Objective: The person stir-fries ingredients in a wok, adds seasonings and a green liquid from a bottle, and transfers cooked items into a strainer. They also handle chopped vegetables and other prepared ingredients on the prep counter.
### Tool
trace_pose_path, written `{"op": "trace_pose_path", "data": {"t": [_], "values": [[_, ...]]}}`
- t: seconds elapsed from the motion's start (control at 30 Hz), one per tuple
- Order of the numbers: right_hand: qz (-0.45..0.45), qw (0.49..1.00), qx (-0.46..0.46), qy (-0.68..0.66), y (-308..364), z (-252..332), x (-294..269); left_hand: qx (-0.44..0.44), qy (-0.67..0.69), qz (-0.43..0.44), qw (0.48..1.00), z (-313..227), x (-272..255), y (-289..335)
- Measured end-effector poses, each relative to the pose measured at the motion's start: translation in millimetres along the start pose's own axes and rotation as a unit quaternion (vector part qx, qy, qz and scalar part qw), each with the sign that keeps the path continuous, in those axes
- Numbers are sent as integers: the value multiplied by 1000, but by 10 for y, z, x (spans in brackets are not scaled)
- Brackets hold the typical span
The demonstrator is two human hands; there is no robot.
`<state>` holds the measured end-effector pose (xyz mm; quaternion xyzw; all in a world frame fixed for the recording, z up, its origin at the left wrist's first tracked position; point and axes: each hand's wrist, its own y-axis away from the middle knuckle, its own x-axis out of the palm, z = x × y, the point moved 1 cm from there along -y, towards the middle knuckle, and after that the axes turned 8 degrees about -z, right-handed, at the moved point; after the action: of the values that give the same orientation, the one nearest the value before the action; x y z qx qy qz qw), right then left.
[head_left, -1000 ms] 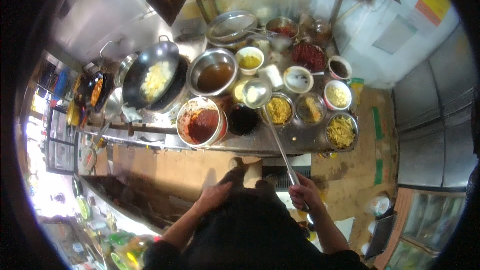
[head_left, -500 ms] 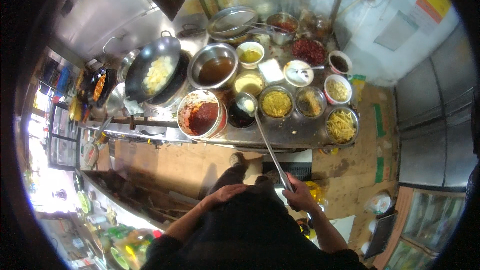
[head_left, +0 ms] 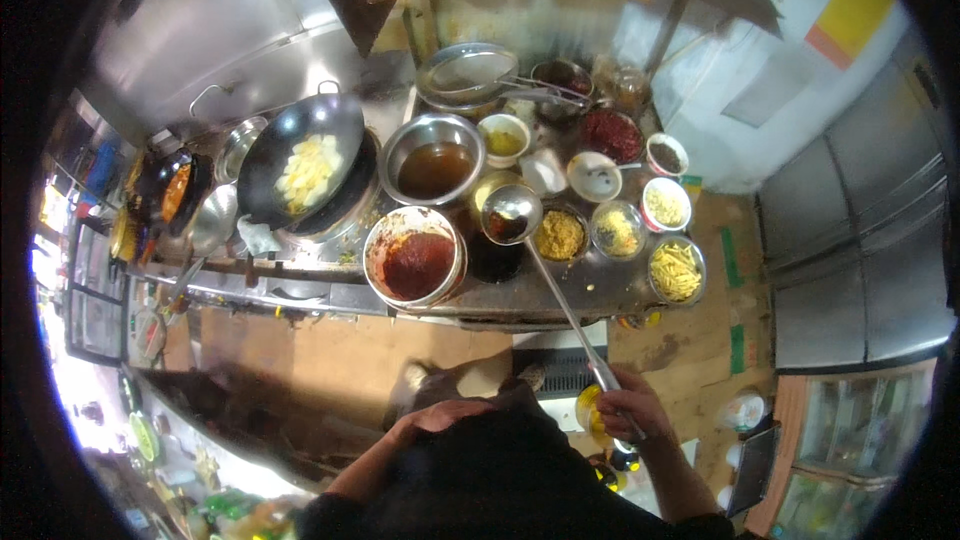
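Observation:
My right hand point(head_left: 632, 406) is wrapped round the handle of a long metal ladle point(head_left: 567, 305). The ladle's bowl hangs over a dark bowl point(head_left: 492, 262) at the counter's front, with a little dark reddish stuff in it. Left of it stands a white bucket of red paste point(head_left: 418, 265); to the right is a bowl of yellow-brown chopped seasoning point(head_left: 560, 235). Behind the ladle is a steel basin of brown liquid point(head_left: 434, 170). My left hand point(head_left: 450, 414) lies flat against the black clothing at my front, its fingertips partly hidden, holding nothing visible.
A black wok with pale yellow slices point(head_left: 310, 175) sits tilted on the stove at left. More bowls crowd the right, including one of pale strips point(head_left: 676, 272) and one of dark red chilli point(head_left: 612, 134). Steel cabinet doors point(head_left: 850, 240) stand at far right.
The ladle's bowl now holds dark reddish stuff where a pale lump showed before. My right hand has moved slightly right and down. The whole view has shifted a little; my left hand stays put.

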<state>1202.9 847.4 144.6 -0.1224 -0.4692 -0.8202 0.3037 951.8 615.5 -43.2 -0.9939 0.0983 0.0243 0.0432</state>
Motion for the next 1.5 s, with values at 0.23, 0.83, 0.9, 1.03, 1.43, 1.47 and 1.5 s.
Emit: {"op": "trace_pose_path", "data": {"t": [0.23,0.83,0.9,1.03,1.43,1.47,1.5], "values": [[96,988,103,-64,81,385,1021,-179,74,-142,971,-108,-600,674],[374,891,257,-11,-2868,-698,6345,-219,239,-575,752,-574,-1127,3716],[398,858,324,4,-3457,-984,7097,-237,292,-633,676,-781,-1169,3884],[386,876,265,116,-4528,-1694,8441,-186,325,-750,545,-872,-1401,4183],[175,519,-519,656,-6723,-3223,10015,-258,281,-879,286,-917,-2001,5101],[169,617,-424,642,-6628,-3432,10050,-267,311,-876,252,-602,-1850,5237],[156,703,-321,615,-6444,-3602,10114,-274,340,-872,220,-263,-1726,5382]]}}
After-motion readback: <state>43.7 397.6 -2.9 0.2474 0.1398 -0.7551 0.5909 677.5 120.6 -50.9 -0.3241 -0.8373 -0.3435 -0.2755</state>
